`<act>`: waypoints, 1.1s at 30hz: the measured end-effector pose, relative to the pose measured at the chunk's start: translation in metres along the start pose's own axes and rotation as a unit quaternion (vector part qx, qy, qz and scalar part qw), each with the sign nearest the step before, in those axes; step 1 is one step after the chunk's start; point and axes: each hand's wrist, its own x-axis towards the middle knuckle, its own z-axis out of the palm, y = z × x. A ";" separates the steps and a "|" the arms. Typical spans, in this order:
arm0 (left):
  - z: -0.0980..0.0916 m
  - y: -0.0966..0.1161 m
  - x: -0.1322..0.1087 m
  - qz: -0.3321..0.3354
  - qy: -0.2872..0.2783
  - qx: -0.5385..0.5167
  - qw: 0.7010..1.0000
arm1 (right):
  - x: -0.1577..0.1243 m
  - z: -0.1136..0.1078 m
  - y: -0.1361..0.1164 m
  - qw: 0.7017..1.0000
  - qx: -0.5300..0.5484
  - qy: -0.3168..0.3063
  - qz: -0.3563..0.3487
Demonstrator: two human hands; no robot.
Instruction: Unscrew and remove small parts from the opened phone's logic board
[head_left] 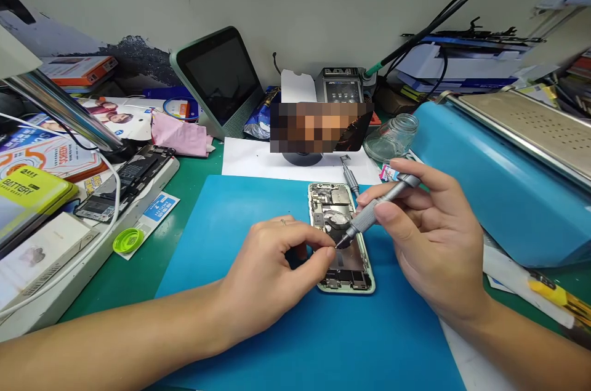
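An opened phone [340, 237] with a pale green frame lies on a blue mat [277, 329], its inner parts bare. My right hand [429, 237] is closed on a grey metal screwdriver [378, 209], whose tip points down-left into the phone's middle. My left hand [272, 268] rests on the mat against the phone's left edge, thumb and forefinger pinched together near the screwdriver tip; what they pinch is too small to make out. A second screwdriver [349, 174] lies just behind the phone.
A glass jar [392, 135] and a blue machine [498, 181] stand at the right. A tilted dark screen [219, 80] and a soldering station [342, 88] are at the back. Another opened phone [124, 178], a green cap [128, 240], boxes and cables crowd the left.
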 end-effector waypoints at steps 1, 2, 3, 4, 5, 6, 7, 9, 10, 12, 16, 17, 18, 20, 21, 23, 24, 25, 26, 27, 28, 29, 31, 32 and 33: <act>0.000 0.000 0.000 -0.002 0.000 -0.003 1.000 | 0.000 0.000 0.000 1.000 -0.002 0.001 0.002; 0.000 0.001 0.000 -0.004 -0.001 -0.005 1.000 | 0.000 0.000 -0.001 1.000 -0.004 0.001 0.005; 0.000 0.001 0.000 -0.006 -0.001 -0.007 1.000 | 0.000 0.000 -0.001 1.000 -0.006 0.003 0.009; 0.000 0.001 0.001 -0.008 -0.001 -0.008 1.000 | -0.001 0.000 -0.001 1.000 -0.007 0.005 0.013; 0.000 0.001 0.001 -0.009 -0.001 -0.008 1.000 | -0.001 0.000 -0.001 1.000 -0.006 0.008 0.016; 0.000 0.001 0.001 -0.009 0.000 -0.006 1.000 | -0.001 0.000 -0.001 1.000 -0.003 0.011 0.018; 0.000 0.000 0.001 -0.010 0.000 -0.005 1.000 | -0.001 0.000 -0.001 1.000 0.002 0.013 0.019; 0.001 0.000 0.001 -0.011 0.001 -0.004 1.000 | -0.001 0.000 -0.001 1.000 0.012 0.016 0.021; 0.001 -0.001 0.001 -0.013 0.000 -0.005 1.000 | -0.002 0.000 -0.001 0.999 0.016 0.017 0.022; 0.001 -0.002 0.001 -0.015 -0.001 -0.008 1.000 | -0.002 0.000 -0.001 0.999 0.022 0.021 0.025; 0.000 -0.002 0.000 -0.019 0.001 -0.009 1.000 | -0.002 -0.001 -0.001 0.999 0.026 0.020 0.031; 0.000 -0.001 0.000 -0.020 0.001 -0.008 1.000 | -0.002 -0.001 -0.001 0.999 0.026 0.019 0.032; 0.000 -0.001 -0.001 -0.021 0.001 -0.007 1.000 | -0.002 -0.001 -0.001 0.999 0.026 0.017 0.031; 0.000 -0.001 -0.002 -0.024 0.003 -0.007 1.000 | -0.002 0.000 -0.001 0.999 0.025 0.017 0.029; 0.000 -0.001 -0.002 -0.023 0.003 -0.008 1.000 | -0.002 0.000 -0.001 0.999 0.023 0.016 0.028; 0.001 -0.001 -0.001 -0.015 0.004 -0.007 1.000 | -0.002 0.000 -0.001 0.999 0.015 0.013 0.026; 0.001 -0.002 -0.001 -0.010 0.003 -0.004 1.000 | -0.003 0.000 -0.002 1.000 0.012 0.011 0.026; 0.001 -0.002 0.000 -0.005 0.001 0.000 1.000 | -0.003 0.000 -0.002 1.000 0.009 0.007 0.026; 0.001 -0.003 0.000 -0.001 -0.002 0.003 1.000 | -0.004 0.000 -0.002 1.000 0.007 0.004 0.026; 0.001 -0.003 0.001 0.001 -0.004 0.006 1.000 | -0.004 0.001 -0.002 1.000 0.005 0.002 0.025; 0.001 -0.003 0.001 0.001 -0.006 0.008 1.000 | -0.005 0.001 -0.002 1.000 0.004 0.002 0.024; 0.001 -0.004 0.001 0.001 -0.007 0.010 1.000 | -0.005 0.002 -0.002 1.000 0.003 0.001 0.024; 0.001 -0.003 0.001 -0.001 -0.008 0.010 1.000 | -0.005 0.002 -0.001 1.000 0.001 0.001 0.025; 0.001 -0.003 0.001 -0.004 -0.009 0.010 1.000 | -0.005 0.002 -0.001 1.000 0.001 0.001 0.025; 0.001 -0.003 0.000 -0.006 -0.009 0.009 1.000 | -0.005 0.002 -0.001 1.000 0.001 0.000 0.026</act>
